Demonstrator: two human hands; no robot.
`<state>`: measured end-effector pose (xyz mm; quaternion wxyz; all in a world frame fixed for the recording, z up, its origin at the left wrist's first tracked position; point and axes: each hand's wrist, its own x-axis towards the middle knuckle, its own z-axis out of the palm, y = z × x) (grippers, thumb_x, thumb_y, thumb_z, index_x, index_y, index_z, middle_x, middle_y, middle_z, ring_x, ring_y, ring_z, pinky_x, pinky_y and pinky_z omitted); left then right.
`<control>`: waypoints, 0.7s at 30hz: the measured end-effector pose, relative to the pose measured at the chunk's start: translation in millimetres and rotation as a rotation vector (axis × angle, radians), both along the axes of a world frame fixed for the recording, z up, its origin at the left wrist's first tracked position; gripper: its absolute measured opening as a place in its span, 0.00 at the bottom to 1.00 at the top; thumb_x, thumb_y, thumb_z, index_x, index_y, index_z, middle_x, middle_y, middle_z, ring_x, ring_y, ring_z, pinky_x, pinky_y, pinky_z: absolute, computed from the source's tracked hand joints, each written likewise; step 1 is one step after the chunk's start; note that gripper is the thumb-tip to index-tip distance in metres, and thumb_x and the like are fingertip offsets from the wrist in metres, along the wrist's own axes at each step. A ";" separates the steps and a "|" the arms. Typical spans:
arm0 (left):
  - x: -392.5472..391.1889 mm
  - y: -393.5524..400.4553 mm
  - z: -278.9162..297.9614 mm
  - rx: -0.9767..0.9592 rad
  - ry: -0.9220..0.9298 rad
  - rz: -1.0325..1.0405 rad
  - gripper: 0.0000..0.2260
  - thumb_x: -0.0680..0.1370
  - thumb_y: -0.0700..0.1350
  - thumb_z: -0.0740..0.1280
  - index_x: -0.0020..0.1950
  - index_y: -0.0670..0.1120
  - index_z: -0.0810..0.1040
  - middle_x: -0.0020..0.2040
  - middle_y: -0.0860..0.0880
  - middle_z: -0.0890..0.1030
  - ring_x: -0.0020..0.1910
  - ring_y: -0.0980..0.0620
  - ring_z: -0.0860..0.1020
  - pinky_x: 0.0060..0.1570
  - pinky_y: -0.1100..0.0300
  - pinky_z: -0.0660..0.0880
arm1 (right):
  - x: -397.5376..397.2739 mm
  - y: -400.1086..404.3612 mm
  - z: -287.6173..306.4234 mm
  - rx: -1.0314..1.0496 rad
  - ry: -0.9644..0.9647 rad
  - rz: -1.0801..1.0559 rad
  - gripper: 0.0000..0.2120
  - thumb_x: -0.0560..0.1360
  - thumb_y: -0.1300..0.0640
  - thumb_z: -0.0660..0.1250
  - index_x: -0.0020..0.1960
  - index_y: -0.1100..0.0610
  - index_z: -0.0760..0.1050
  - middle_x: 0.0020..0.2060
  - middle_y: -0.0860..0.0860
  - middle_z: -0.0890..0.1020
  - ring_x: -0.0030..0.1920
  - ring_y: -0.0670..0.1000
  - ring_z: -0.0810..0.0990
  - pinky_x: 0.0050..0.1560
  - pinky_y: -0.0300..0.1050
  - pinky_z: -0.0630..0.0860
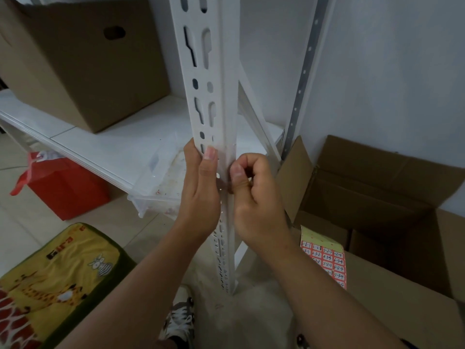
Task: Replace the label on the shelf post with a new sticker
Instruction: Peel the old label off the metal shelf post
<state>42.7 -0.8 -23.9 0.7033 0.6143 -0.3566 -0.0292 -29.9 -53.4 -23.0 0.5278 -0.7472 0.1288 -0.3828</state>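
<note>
A white slotted shelf post (214, 79) runs down the middle of the view. My left hand (201, 187) grips the post from the left, thumb pressed flat on its front face. My right hand (254, 195) is curled against the post's right edge, thumb and fingers pinched together at a small spot there; what they pinch is too small to tell. A sheet of red and white numbered stickers (324, 258) lies on a cardboard flap at the lower right.
A closed cardboard box (83, 64) stands on the white shelf (105, 144). A clear plastic tray (161, 182) hangs over the shelf edge. An open cardboard box (377, 192) is on the right, a red bag (68, 187) and a yellow cushion (52, 280) on the left floor.
</note>
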 end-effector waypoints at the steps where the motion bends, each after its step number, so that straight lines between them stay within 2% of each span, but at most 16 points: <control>1: -0.4 0.6 0.8 0.008 -0.011 0.007 0.09 0.81 0.53 0.50 0.53 0.53 0.67 0.42 0.56 0.73 0.39 0.63 0.74 0.39 0.69 0.73 | -1.3 -3.1 1.6 0.039 0.000 0.015 0.04 0.81 0.57 0.57 0.48 0.54 0.69 0.40 0.49 0.75 0.41 0.44 0.75 0.43 0.40 0.77; 3: -1.6 1.6 0.0 0.013 -0.013 0.031 0.12 0.81 0.56 0.50 0.56 0.52 0.68 0.44 0.54 0.74 0.42 0.61 0.75 0.41 0.68 0.73 | -4.7 -7.3 6.0 0.130 -0.002 0.061 0.05 0.81 0.59 0.58 0.48 0.57 0.71 0.39 0.53 0.77 0.41 0.50 0.76 0.45 0.47 0.78; 5: -3.8 2.0 -2.2 0.037 -0.050 0.153 0.19 0.79 0.58 0.52 0.65 0.50 0.67 0.52 0.48 0.73 0.50 0.55 0.75 0.47 0.63 0.74 | -9.7 -9.0 10.3 0.275 -0.019 0.124 0.07 0.81 0.61 0.57 0.50 0.62 0.72 0.38 0.55 0.77 0.40 0.50 0.77 0.45 0.46 0.78; 7: -6.5 3.4 -1.7 0.038 -0.145 0.355 0.22 0.78 0.54 0.56 0.69 0.47 0.63 0.57 0.47 0.70 0.56 0.50 0.72 0.54 0.57 0.73 | -14.2 -12.7 13.2 0.432 -0.049 0.198 0.09 0.81 0.62 0.56 0.49 0.64 0.73 0.37 0.52 0.77 0.39 0.49 0.77 0.44 0.45 0.78; 10: -11.9 8.9 4.0 -0.008 -0.426 0.499 0.17 0.76 0.44 0.62 0.62 0.36 0.70 0.52 0.45 0.70 0.52 0.47 0.72 0.51 0.59 0.71 | -18.8 -19.3 15.4 0.608 -0.122 0.338 0.11 0.79 0.58 0.57 0.44 0.60 0.76 0.35 0.52 0.76 0.40 0.52 0.76 0.43 0.48 0.76; 14: -19.8 12.7 8.5 -0.017 -0.656 0.431 0.12 0.74 0.41 0.64 0.51 0.33 0.77 0.46 0.46 0.74 0.45 0.47 0.74 0.46 0.64 0.69 | -25.0 -22.8 18.9 0.751 -0.176 0.493 0.14 0.78 0.53 0.57 0.42 0.59 0.76 0.35 0.52 0.75 0.40 0.50 0.76 0.44 0.45 0.74; 17: -22.3 12.8 7.8 0.001 -0.707 0.346 0.09 0.75 0.40 0.66 0.49 0.34 0.79 0.44 0.49 0.75 0.42 0.48 0.76 0.43 0.60 0.73 | -27.6 -22.7 22.0 0.836 -0.191 0.555 0.16 0.77 0.49 0.57 0.41 0.59 0.76 0.37 0.52 0.76 0.42 0.49 0.77 0.46 0.45 0.74; 21: -21.3 11.5 6.4 0.007 -0.686 0.290 0.06 0.76 0.39 0.68 0.49 0.37 0.80 0.43 0.49 0.78 0.40 0.51 0.77 0.42 0.64 0.74 | -27.6 -22.9 23.2 0.849 -0.192 0.572 0.18 0.75 0.47 0.58 0.43 0.62 0.74 0.41 0.54 0.81 0.48 0.52 0.80 0.51 0.48 0.74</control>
